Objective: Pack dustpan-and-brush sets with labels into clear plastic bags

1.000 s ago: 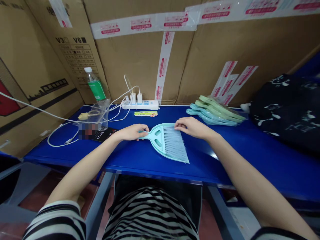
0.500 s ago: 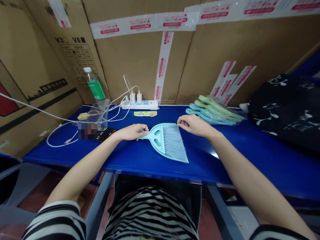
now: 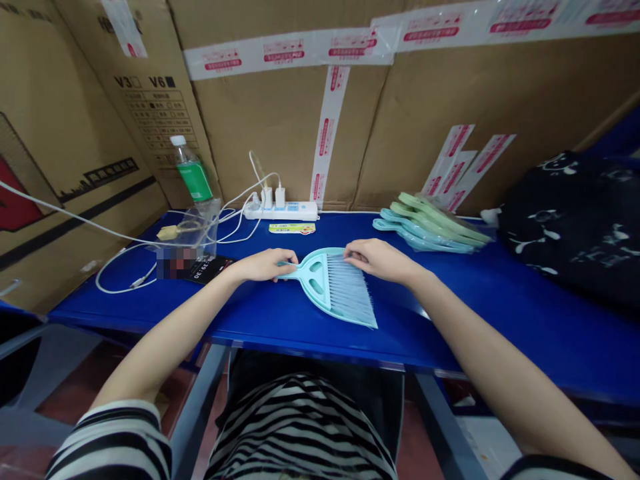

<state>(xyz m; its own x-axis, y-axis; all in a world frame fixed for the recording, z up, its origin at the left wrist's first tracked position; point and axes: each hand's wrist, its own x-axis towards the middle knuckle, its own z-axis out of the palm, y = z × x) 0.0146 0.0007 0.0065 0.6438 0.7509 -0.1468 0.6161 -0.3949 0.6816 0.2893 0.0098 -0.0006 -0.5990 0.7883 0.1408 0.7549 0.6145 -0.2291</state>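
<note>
A light-blue dustpan [image 3: 311,298] lies on the blue table with a matching hand brush [image 3: 350,293] nested in it, bristles pointing right. My left hand [image 3: 267,265] is closed around the handle end, at the left. At the far upper edge of the bristles, my right hand [image 3: 373,258] has its fingertips pinched together on them. The fingers hide that corner of the bristles and part of the dustpan's rim.
Bagged green and blue dustpan sets [image 3: 433,227] lie behind at right, beside a dark patterned bag [image 3: 570,227]. A power strip [image 3: 285,211] with cables, a phone [image 3: 207,268] and a green-labelled bottle [image 3: 194,175] are at left. Cardboard [image 3: 280,127] walls the back.
My right hand has shifted left along the bristles' far side, from the outer corner inward over the bristles. My left hand stays on the handle, and the dustpan and brush have hardly moved.
</note>
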